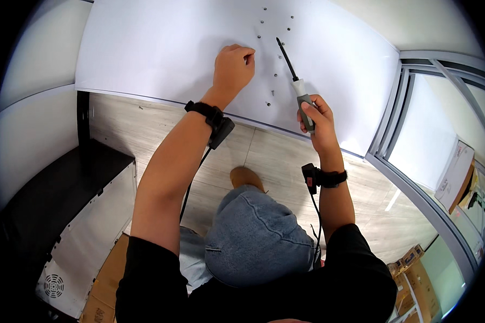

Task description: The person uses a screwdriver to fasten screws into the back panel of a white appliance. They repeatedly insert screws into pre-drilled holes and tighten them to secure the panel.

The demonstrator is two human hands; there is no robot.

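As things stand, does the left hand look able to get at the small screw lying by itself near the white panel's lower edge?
Probably yes: the left hand rests on the white panel and nothing lies between it and the screw.

white panel [161,48] wide open at left, small screws [262,22] dotting the middle, screwdriver [292,72] crossing beside them

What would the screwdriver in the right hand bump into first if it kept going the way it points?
Probably the white panel. The right hand holds the screwdriver with its tip already near the panel, among small dark screws. Depth is unclear, so it may already touch.
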